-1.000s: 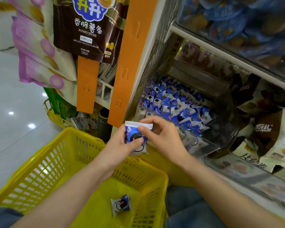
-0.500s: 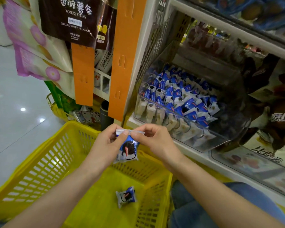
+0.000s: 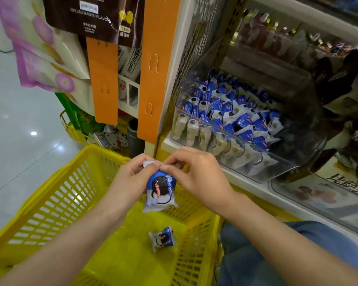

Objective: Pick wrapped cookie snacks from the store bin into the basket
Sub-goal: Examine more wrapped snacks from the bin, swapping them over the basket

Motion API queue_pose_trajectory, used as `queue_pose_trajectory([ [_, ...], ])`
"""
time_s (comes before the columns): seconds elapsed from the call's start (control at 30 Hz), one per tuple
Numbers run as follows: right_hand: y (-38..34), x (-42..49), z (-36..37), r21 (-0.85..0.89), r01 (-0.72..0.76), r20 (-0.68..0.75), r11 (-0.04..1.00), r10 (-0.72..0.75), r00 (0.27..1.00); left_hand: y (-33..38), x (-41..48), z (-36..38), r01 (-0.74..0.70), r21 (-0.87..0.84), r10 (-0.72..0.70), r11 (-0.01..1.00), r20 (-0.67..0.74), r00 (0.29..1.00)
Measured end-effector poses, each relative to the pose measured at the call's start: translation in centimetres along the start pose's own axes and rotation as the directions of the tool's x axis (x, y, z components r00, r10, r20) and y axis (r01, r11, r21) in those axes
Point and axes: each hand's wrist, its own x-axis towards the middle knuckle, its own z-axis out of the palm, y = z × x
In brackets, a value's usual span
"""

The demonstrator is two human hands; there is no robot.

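While it hangs above the yellow basket (image 3: 56,203), one blue-and-white wrapped cookie snack (image 3: 160,193) is pinched at its crimped top edge by both my hands: my left hand (image 3: 130,182) and my right hand (image 3: 196,176) each have thumb and fingertips curled on that edge. A second packet (image 3: 162,239) lies on the basket floor. Many more packets (image 3: 232,112) fill the clear store bin (image 3: 277,162) on the shelf (image 3: 248,183) to my right

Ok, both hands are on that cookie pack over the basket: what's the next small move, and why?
Probably let go. The left hand and right hand pinch the top seal of the wrapped cookie snack, which hangs over the open yellow basket, clear of its floor. A second snack already lies there, so a drop should land it inside.
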Motion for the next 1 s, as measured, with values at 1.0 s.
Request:
queue_pose_trajectory([
  [1.0, -0.2, 0.8, -0.5, 0.403, -0.499, 0.402, 0.768, 0.341, 0.850, 0.9, 0.2, -1.7, -0.142, -0.004, 0.141, 0.990, -0.092, 0.986],
])
